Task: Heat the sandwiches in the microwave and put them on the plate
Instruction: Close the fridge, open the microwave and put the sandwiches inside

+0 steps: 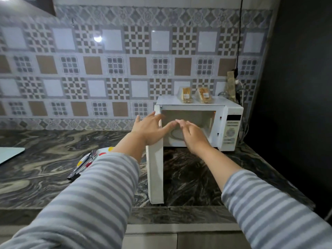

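The two sandwiches [196, 96] are on the top of the microwave [231, 112], near its back edge, side by side and just apart from each other. They are above and behind both hands, so I think the coming move must go upward and over the open cavity, not into it.

The right hand [193, 136] is in front of the cavity, more or less under the sandwiches, so it looks nearer to them. Its fingers are loose and slightly bent, and it holds nothing. The left hand [150, 129] is at the upper part of the open door [155, 169], fingers spread and straight. If it touches the door or only passes before it, I cannot tell, because of the blur.

Each sandwich is a wedge in clear wrapping, standing on its base, with golden-brown bread and a small label on the front. The cut faces look toward the person.

The plate [104, 151], white with coloured dots, lies on the counter [45, 159] on the left, partly hidden by the left sleeve [86, 194].
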A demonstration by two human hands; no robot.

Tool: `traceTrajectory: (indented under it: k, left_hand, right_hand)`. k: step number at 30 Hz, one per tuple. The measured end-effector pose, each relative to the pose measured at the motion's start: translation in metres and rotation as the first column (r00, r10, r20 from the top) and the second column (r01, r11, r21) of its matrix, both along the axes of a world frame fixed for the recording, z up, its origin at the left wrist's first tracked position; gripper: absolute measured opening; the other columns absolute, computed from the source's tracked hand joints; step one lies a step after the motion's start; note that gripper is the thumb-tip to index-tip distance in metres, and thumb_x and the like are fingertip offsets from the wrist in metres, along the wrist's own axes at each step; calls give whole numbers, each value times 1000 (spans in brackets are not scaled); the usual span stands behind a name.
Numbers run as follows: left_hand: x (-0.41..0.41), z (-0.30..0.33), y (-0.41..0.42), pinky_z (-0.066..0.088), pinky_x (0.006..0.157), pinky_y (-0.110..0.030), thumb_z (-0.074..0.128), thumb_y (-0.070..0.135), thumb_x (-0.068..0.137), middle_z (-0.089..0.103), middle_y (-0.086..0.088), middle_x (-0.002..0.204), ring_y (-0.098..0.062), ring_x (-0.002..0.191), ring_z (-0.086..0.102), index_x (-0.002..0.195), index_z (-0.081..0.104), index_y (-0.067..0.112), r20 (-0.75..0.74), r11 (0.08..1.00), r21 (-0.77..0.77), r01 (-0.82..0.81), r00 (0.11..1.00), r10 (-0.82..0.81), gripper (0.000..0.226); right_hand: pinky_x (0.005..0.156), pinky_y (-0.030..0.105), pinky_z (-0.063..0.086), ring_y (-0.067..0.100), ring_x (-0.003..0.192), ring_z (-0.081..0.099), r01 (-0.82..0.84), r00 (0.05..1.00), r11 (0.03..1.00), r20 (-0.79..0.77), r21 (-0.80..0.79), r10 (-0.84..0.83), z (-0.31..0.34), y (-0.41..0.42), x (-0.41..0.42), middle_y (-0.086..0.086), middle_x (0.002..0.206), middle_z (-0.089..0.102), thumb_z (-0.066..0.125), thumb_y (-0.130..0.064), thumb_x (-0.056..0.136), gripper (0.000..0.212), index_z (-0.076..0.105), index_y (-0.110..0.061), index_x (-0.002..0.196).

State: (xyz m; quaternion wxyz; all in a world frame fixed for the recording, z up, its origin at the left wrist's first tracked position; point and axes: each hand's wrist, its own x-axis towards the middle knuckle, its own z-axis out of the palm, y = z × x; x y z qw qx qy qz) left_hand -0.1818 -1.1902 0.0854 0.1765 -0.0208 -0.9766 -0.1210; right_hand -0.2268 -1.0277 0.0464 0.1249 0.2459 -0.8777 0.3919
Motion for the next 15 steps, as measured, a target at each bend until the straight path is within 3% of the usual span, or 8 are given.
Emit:
traceTrajectory:
  k: [2, 5, 8, 15]
  left_hand:
    - [-18, 10, 14, 15, 117, -51, 37, 63, 91, 37, -1, 151, -20, 139, 33, 143, 35, 23, -69, 1000, -1, 11, 998, -11, 66]
    - [-46, 20, 40, 23, 115, -48, 51, 49, 90, 40, -2, 147, -22, 136, 36, 143, 34, 23, -62, 998, -42, 38, 997, -41, 61]
    - [-81, 18, 62, 28, 112, -49, 55, 47, 88, 41, -2, 145, -23, 134, 38, 141, 38, 22, -15, 998, 32, 50, 999, -49, 61]
    - [-184, 4, 92, 35, 107, -52, 54, 39, 88, 42, -3, 144, -26, 131, 41, 142, 37, 23, 50, 979, 194, -64, 997, 55, 58]
  right_hand:
    - [112, 41, 30, 22, 141, 32, 83, 996, 994, 19, 73, -85, 1, 17, -15, 4, 146, 46, 19, -47, 102, 53, 50, -25, 138]
    - [100, 39, 42, 28, 124, 50, 176, 980, 972, 62, 154, -188, 4, 45, -40, 8, 134, 57, 31, -45, 100, 44, 57, -24, 129]
    - [98, 37, 43, 28, 122, 52, 224, 964, 952, 99, 206, -248, 7, 66, -72, 7, 134, 57, 37, -42, 100, 41, 56, -22, 131]
    - [99, 38, 44, 26, 120, 52, 233, 972, 947, -28, 222, -233, 15, 92, -170, 5, 133, 57, 44, -32, 98, 34, 59, -22, 127]
